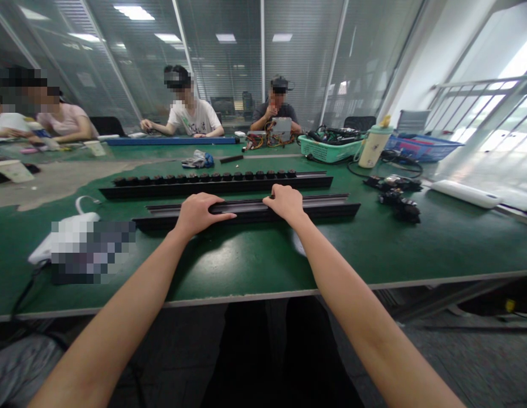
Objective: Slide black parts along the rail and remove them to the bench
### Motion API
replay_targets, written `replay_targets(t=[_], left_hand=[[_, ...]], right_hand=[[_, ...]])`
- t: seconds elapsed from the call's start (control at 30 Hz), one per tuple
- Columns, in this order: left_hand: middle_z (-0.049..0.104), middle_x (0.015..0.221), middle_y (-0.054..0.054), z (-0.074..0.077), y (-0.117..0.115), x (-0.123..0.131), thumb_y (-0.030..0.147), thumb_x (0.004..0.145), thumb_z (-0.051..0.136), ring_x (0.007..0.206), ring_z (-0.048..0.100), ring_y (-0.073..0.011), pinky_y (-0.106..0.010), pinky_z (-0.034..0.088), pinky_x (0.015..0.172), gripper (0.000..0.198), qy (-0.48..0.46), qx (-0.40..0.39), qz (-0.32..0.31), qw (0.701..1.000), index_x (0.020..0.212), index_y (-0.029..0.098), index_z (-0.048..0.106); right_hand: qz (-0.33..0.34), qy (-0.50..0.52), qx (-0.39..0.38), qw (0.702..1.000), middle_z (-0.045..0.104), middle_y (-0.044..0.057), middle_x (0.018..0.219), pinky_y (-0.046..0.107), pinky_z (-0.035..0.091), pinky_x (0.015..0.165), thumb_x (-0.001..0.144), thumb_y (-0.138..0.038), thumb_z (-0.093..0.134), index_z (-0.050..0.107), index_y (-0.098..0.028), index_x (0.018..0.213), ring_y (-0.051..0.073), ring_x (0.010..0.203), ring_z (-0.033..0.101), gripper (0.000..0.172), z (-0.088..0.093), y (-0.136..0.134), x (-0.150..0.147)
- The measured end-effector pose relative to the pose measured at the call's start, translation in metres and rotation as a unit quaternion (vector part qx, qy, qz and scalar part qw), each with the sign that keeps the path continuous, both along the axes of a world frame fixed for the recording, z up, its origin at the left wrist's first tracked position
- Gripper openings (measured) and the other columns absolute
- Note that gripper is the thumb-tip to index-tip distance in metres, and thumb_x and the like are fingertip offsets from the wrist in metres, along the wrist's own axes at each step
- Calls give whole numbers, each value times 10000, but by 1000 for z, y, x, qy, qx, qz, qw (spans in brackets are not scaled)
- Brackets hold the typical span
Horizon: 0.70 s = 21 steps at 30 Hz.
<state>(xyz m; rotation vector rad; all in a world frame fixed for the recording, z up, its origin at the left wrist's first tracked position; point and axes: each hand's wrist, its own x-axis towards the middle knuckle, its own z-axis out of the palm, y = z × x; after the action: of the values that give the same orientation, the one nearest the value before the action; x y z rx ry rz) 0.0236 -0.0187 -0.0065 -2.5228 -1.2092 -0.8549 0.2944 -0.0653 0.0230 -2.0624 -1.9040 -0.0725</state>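
While the long black channel-shaped rail (251,212) lies lengthwise on the glossy green tabletop (255,263), a partly pixelated white object (72,238) sits to its left. A second black rail (315,182), bearing a row of small black blocks (204,177), lies behind it. The left hand (198,214) straddles its left half, thumb and fingers parted around it; the right hand (288,203), fingers curled near the thumb, meets its upper edge. Uneven pressure could tip or slide it rearward. Whether the right fingertips pinch anything cannot be told.
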Motion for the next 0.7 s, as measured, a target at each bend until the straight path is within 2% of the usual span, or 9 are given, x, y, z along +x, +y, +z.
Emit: replay_targets(t=[0.7], left_hand=[[778, 1112, -117, 2, -2, 2, 832, 807, 592, 1080, 688, -333, -437, 495, 948, 697, 2, -7, 1, 1000, 1057, 211, 787]], right_hand=[[-19, 11, 7, 1000, 751, 153, 1122, 361, 500, 900, 937, -398, 554, 719, -170, 1121, 293, 1080, 708, 337, 0, 2, 0]])
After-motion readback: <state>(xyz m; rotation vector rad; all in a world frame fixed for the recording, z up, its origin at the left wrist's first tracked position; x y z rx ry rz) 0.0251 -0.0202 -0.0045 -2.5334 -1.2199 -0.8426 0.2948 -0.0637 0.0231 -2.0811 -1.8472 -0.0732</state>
